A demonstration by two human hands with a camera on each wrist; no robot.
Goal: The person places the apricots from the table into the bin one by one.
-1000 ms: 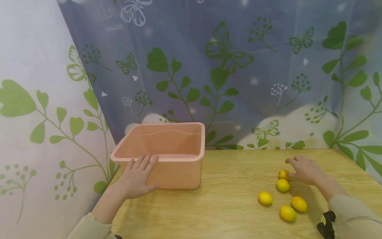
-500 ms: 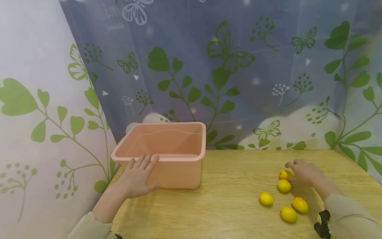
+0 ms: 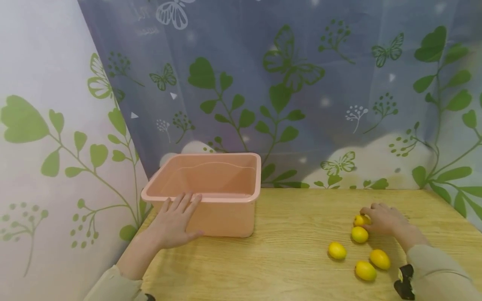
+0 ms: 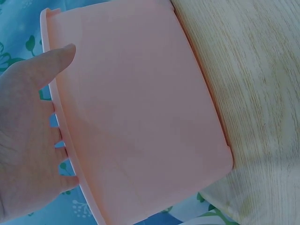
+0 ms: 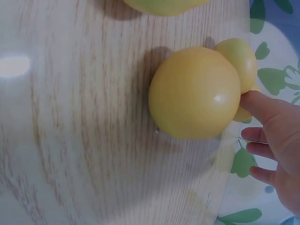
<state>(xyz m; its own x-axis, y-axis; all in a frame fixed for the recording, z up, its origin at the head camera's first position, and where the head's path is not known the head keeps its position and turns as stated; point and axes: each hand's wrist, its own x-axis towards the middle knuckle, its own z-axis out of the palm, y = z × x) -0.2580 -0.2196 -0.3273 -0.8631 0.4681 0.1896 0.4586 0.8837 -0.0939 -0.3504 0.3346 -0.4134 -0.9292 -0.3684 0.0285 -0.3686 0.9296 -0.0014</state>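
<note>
My left hand (image 3: 171, 225) lies with straight fingers on the near rim of a pink plastic bin (image 3: 226, 217). In the left wrist view the thumb rests along the outer wall of the bin (image 4: 140, 108), and the fingertips go behind the rim. My right hand (image 3: 385, 219) pinches the farthest lemon (image 3: 360, 220) between thumb and forefinger, still on the table. A second lemon (image 3: 359, 235) sits just in front of it. In the right wrist view the thumb covers part of the pinched lemon (image 5: 244, 115), and the other fingers point loosely past it.
Three more lemons lie nearer: a left one (image 3: 337, 251), a right one (image 3: 380, 259) and a front one (image 3: 365, 271). The wooden table (image 3: 286, 251) ends at a patterned cloth backdrop (image 3: 241, 83); the bin stands at its left side.
My right hand has come down slightly, and its forefinger and thumb have closed in on the farthest lemon. The left hand and the bin keep their places; the view shifts slightly.
</note>
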